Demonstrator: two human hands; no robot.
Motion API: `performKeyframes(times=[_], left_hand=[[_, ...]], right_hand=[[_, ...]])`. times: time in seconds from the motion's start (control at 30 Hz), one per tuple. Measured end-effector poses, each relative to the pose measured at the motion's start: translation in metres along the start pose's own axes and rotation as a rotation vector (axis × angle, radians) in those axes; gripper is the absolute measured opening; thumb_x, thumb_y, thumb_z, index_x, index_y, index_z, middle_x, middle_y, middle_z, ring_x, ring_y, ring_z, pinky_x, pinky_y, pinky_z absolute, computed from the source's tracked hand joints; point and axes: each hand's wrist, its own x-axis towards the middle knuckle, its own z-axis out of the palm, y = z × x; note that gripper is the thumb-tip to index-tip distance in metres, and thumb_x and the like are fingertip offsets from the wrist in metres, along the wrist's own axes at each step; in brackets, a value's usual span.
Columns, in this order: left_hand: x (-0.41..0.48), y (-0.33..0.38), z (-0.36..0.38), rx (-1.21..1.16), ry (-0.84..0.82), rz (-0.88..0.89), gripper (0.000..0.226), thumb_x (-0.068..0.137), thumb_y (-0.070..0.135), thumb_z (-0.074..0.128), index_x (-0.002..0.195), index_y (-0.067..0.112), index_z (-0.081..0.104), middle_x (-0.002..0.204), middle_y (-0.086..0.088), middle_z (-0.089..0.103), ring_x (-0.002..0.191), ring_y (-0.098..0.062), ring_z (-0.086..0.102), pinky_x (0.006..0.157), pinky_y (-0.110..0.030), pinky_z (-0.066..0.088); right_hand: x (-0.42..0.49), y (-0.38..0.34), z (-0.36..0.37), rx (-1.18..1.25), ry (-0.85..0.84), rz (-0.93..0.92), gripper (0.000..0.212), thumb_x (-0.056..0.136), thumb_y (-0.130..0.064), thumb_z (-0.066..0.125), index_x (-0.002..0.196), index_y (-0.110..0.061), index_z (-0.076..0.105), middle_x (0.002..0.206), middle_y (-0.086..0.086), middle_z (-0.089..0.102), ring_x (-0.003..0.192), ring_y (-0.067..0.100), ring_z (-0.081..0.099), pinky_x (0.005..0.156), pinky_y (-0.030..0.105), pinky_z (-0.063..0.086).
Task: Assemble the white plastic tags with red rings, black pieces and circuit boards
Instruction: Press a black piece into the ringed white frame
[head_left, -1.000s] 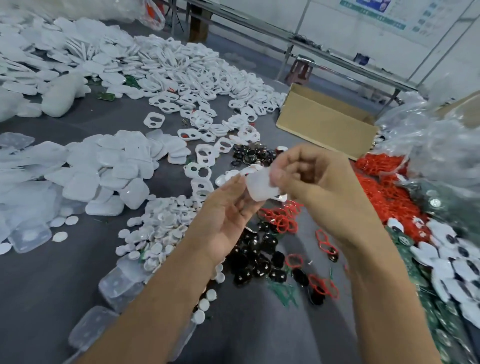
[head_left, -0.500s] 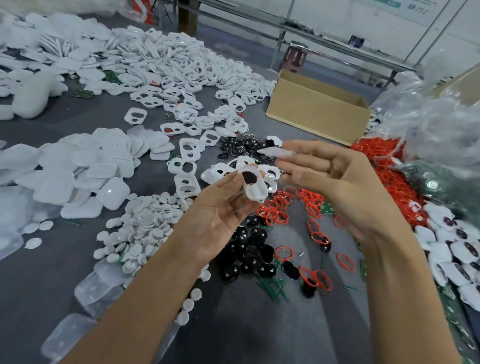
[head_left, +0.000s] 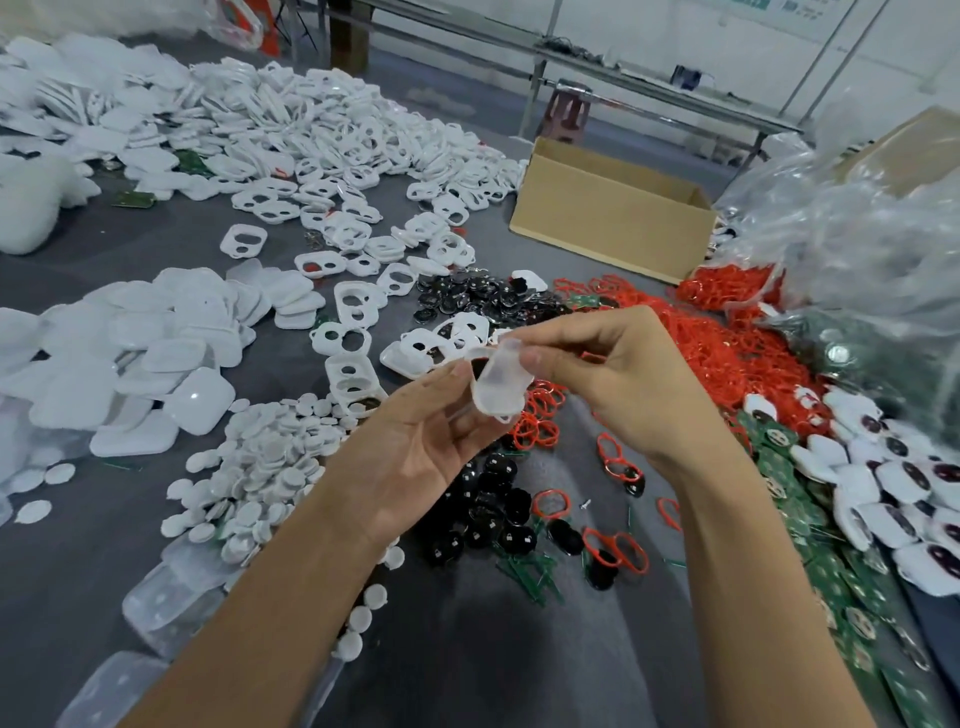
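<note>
**Tag closing, head view.** My left hand (head_left: 415, 452) cradles a white plastic tag (head_left: 500, 387) in a curled hold, above the loose black pieces (head_left: 493, 499); my right hand (head_left: 623, 379) pinches its upper edge, grip narrow; a dark insert (head_left: 480, 359) shows behind it. Probable faults: halves closing askew under uneven pressure; the insert slipping out and dropping among the red rings (head_left: 540, 418) below.

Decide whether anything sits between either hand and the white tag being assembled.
Nothing visible does. The left hand holds the white tag from below, and the right hand pinches its upper end. Both hands touch it directly, with no other part between.
</note>
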Motion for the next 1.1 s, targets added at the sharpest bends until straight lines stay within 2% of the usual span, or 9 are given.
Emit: performKeyframes(times=[0.1, 0.17, 0.27, 0.4, 0.53, 0.63, 0.83, 1.0, 1.1], left_hand=[[0.000, 0.000, 0.001, -0.021, 0.011, -0.002, 0.032, 0.082, 0.019, 0.060, 0.106, 0.002, 0.071, 0.107, -0.013, 0.070, 0.105, -0.028, 0.061, 0.084, -0.034, 0.060], [0.000, 0.000, 0.001, -0.029, 0.013, -0.003, 0.034, 0.083, 0.019, 0.059, 0.110, 0.000, 0.068, 0.108, -0.015, 0.069, 0.107, -0.030, 0.059, 0.086, -0.034, 0.059], [0.000, 0.000, 0.002, -0.034, 0.010, -0.005, 0.032, 0.085, 0.019, 0.057, 0.108, 0.001, 0.069, 0.108, -0.015, 0.070, 0.106, -0.030, 0.060, 0.085, -0.035, 0.059], [0.000, 0.001, 0.001, -0.027, -0.017, -0.007, 0.031, 0.088, 0.019, 0.055, 0.111, 0.001, 0.068, 0.109, -0.014, 0.071, 0.094, -0.023, 0.069, 0.079, -0.033, 0.060], [0.001, -0.001, 0.000, -0.023, -0.030, -0.009, 0.028, 0.089, 0.019, 0.056, 0.103, 0.004, 0.075, 0.107, -0.013, 0.071, 0.091, -0.021, 0.070, 0.081, -0.034, 0.060], [0.001, -0.002, -0.001, -0.020, -0.026, -0.003, 0.026, 0.088, 0.018, 0.056, 0.100, 0.006, 0.076, 0.105, -0.010, 0.072, 0.088, -0.019, 0.070, 0.075, -0.031, 0.060], [0.000, -0.001, 0.000, -0.014, -0.024, 0.001, 0.025, 0.088, 0.017, 0.056, 0.094, 0.008, 0.078, 0.101, -0.008, 0.073, 0.085, -0.017, 0.071, 0.075, -0.030, 0.060], [0.000, -0.002, 0.000, 0.005, -0.018, 0.000, 0.027, 0.090, 0.018, 0.055, 0.107, 0.003, 0.070, 0.100, -0.009, 0.072, 0.083, -0.017, 0.071, 0.073, -0.030, 0.060], [0.000, -0.002, 0.000, 0.024, -0.021, 0.002, 0.025, 0.088, 0.018, 0.056, 0.103, 0.005, 0.071, 0.099, -0.008, 0.072, 0.084, -0.017, 0.070, 0.076, -0.030, 0.060]], right_hand=[[0.001, 0.001, 0.003, 0.004, -0.002, 0.003, 0.013, 0.081, -0.009, 0.075, 0.093, -0.014, 0.075, 0.072, 0.010, 0.070, 0.065, 0.019, 0.057, 0.065, 0.026, 0.046], [0.002, 0.001, 0.004, -0.004, 0.017, -0.005, 0.010, 0.079, -0.009, 0.076, 0.087, -0.012, 0.072, 0.064, -0.001, 0.065, 0.060, 0.011, 0.052, 0.059, 0.017, 0.041], [0.003, 0.000, 0.006, -0.048, 0.062, -0.034, 0.010, 0.080, -0.005, 0.074, 0.079, -0.014, 0.071, 0.062, -0.009, 0.062, 0.059, 0.006, 0.054, 0.061, 0.016, 0.043], [0.003, 0.001, 0.005, -0.089, 0.093, -0.042, 0.012, 0.083, -0.003, 0.070, 0.079, -0.014, 0.073, 0.061, -0.012, 0.061, 0.058, 0.002, 0.053, 0.061, 0.013, 0.042], [0.004, 0.001, 0.008, -0.076, 0.108, -0.025, 0.014, 0.083, -0.002, 0.070, 0.079, -0.015, 0.073, 0.066, 0.000, 0.067, 0.062, 0.008, 0.056, 0.062, 0.018, 0.048], [0.005, 0.003, 0.013, -0.072, 0.147, -0.015, 0.016, 0.083, 0.000, 0.069, 0.078, -0.015, 0.073, 0.070, 0.009, 0.069, 0.063, 0.014, 0.056, 0.064, 0.026, 0.049], [0.005, 0.003, 0.014, -0.101, 0.149, -0.005, 0.019, 0.083, 0.000, 0.069, 0.076, -0.018, 0.073, 0.066, -0.001, 0.067, 0.061, 0.012, 0.055, 0.061, 0.021, 0.048], [0.005, 0.003, 0.013, -0.095, 0.152, 0.005, 0.016, 0.083, -0.004, 0.071, 0.076, -0.018, 0.074, 0.069, 0.006, 0.070, 0.062, 0.012, 0.057, 0.062, 0.025, 0.051], [0.005, 0.003, 0.013, -0.105, 0.152, 0.014, 0.016, 0.082, -0.005, 0.072, 0.075, -0.019, 0.074, 0.070, 0.008, 0.070, 0.063, 0.025, 0.059, 0.062, 0.029, 0.051]])
